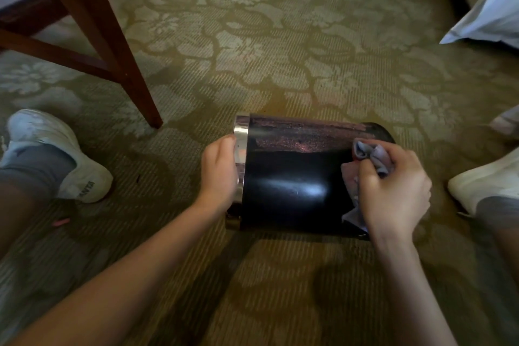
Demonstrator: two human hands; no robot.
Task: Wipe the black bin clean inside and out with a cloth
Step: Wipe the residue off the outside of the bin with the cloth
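The black bin (292,191) lies on its side on the carpet, its silver-rimmed mouth pointing left and its base to the right. My left hand (219,171) grips the silver rim (241,149), fingers curled over its edge. My right hand (393,191) holds a crumpled grey-blue cloth (370,154) and presses it against the bin's outer wall near the base. The inside of the bin is hidden from view.
Patterned olive carpet (280,50) covers the floor. A wooden chair leg (123,64) stands just behind and left of the bin. My legs in white trainers, left (56,154) and right (486,185), flank the bin. White bedding (494,8) hangs at the top right.
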